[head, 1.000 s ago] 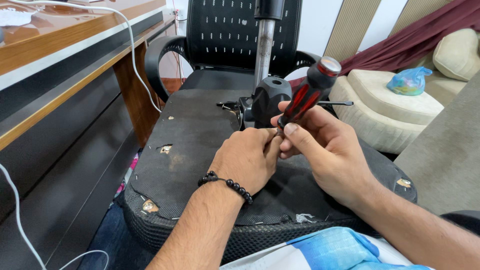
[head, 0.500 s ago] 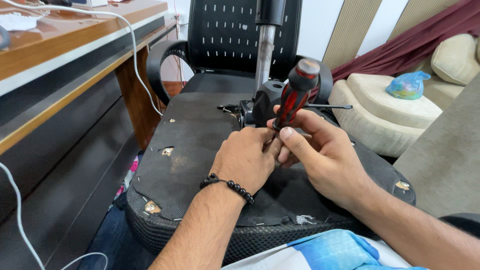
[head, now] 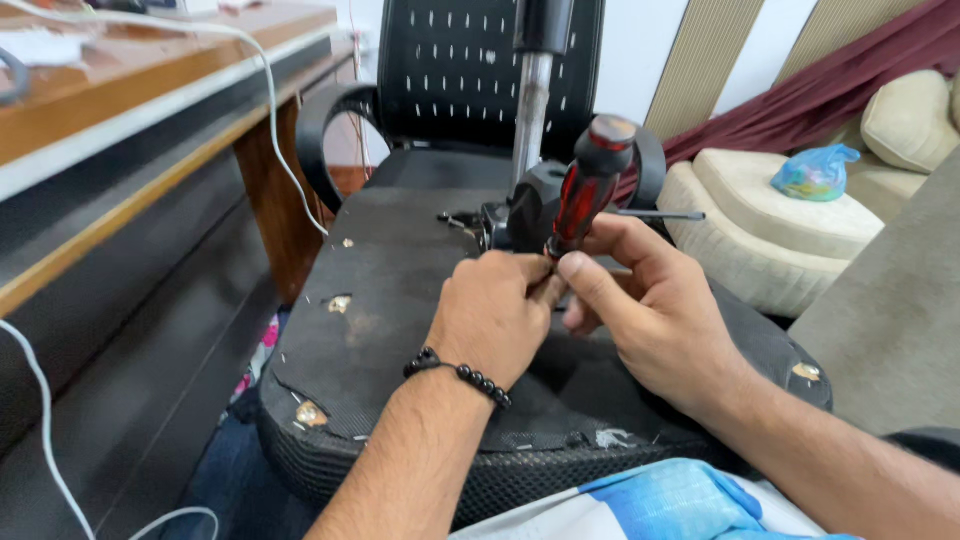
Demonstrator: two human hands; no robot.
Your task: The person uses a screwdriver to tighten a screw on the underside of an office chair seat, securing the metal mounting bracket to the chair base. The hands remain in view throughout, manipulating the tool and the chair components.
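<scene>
along the left edge of the frame runs a wooden desk [head: 150,90] with a pale edge band and dark panels below, a white cable [head: 285,150] drooping off it toward the centre. in the middle lies an upturned office chair seat [head: 390,300], its black underside scuffed, the fabric stapled round the rim and torn in spots. behind it, top centre, stands a black mesh chair back [head: 450,60], with a metal gas cylinder [head: 530,110] rising from the seat's black mechanism [head: 525,205].

the left hand [head: 495,315], a black bead bracelet [head: 460,372] on its wrist, is curled narrow at the foot of the screwdriver; what its fingertips pinch cannot be told. the right hand [head: 650,310] is closed on the lower end of the red and black screwdriver [head: 588,190], which leans up and to the right at centre frame, tip down against the seat and hidden between the hands.

at upper right, cream cushions [head: 790,220] carry a blue plastic bag [head: 815,172], a maroon curtain [head: 830,90] behind them.
</scene>
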